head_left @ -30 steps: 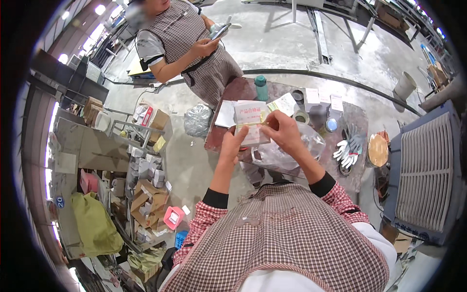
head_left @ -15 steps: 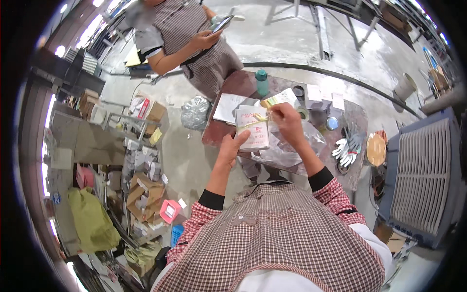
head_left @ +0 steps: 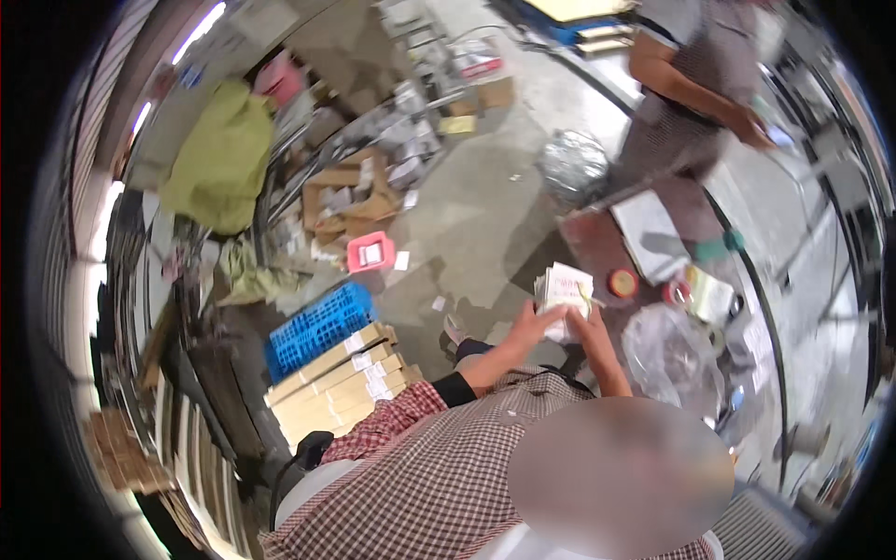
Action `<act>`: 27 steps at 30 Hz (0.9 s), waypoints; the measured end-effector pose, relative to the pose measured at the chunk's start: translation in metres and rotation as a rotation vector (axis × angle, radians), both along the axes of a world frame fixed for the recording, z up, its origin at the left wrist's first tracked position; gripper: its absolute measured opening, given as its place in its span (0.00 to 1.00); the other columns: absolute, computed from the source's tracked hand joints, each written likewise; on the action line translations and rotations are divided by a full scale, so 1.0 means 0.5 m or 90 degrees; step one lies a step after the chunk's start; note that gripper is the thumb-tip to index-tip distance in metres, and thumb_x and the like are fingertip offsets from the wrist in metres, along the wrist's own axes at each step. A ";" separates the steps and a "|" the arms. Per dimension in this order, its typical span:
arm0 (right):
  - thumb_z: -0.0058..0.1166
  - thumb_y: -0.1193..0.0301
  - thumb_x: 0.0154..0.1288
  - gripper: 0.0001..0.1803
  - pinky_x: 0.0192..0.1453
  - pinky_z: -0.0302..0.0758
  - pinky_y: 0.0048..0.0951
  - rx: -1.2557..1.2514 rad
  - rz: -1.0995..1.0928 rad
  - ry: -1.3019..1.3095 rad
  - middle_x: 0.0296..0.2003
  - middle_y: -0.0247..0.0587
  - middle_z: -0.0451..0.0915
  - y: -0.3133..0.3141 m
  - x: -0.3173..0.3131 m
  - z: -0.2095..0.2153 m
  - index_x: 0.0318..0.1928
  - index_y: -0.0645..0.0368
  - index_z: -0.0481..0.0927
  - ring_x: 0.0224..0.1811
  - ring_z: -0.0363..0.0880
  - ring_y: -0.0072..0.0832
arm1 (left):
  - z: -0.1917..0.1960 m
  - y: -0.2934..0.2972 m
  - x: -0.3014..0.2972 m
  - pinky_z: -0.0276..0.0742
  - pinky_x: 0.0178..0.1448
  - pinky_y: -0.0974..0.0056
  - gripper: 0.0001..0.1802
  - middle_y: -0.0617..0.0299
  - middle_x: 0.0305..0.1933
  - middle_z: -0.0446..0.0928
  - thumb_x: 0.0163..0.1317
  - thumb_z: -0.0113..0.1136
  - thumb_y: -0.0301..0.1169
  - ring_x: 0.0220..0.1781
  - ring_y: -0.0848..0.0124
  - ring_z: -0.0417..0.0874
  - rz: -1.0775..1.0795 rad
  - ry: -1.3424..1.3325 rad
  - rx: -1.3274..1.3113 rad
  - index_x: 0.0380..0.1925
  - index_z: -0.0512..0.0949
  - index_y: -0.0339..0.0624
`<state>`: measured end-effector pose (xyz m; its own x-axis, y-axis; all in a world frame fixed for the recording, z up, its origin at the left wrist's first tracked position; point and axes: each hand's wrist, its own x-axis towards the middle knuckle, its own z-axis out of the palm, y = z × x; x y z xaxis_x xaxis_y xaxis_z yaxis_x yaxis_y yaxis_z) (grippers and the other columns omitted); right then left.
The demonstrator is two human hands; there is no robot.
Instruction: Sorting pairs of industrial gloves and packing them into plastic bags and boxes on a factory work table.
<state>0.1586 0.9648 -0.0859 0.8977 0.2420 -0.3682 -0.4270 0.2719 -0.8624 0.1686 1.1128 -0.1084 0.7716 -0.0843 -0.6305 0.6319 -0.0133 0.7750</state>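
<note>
Holding a stack of white cards (head_left: 565,286) with left hand (head_left: 528,327) and right hand (head_left: 592,330), in a grip pinching its lower end from both sides. Held up near the edge of the brown tabletop (head_left: 593,229), close to a red roll of tape (head_left: 622,283) and a clear plastic bag (head_left: 667,350), well apart from a pink bin (head_left: 356,253).

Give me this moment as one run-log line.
left hand: holding white card stack | right hand: holding same stack | dark red table: clear plastic bag | picture left: pink basket, blue crate
</note>
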 end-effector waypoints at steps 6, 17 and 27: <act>0.48 0.68 0.62 0.23 0.49 0.67 0.25 -0.117 0.063 -0.014 0.45 0.40 0.71 0.406 0.071 -0.062 0.55 0.65 0.61 0.45 0.70 0.24 | -0.099 0.344 -0.012 0.73 0.44 0.67 0.30 0.57 0.44 0.73 0.54 0.59 0.44 0.41 0.70 0.76 0.291 -0.097 -0.218 0.50 0.65 0.33; 0.61 0.65 0.51 0.35 0.48 0.68 0.25 0.032 0.438 0.198 0.44 0.43 0.74 1.034 0.244 -0.054 0.54 0.72 0.62 0.43 0.73 0.26 | -0.008 0.931 0.003 0.73 0.47 0.66 0.24 0.55 0.46 0.73 0.57 0.56 0.32 0.46 0.68 0.76 0.677 -0.052 -0.202 0.52 0.63 0.34; 0.56 0.66 0.55 0.27 0.53 0.66 0.26 0.054 0.678 0.454 0.45 0.41 0.75 1.286 0.514 -0.240 0.52 0.71 0.67 0.47 0.73 0.27 | -0.180 1.148 0.174 0.74 0.47 0.64 0.24 0.54 0.47 0.72 0.58 0.55 0.36 0.45 0.68 0.76 0.723 0.030 -0.134 0.51 0.65 0.33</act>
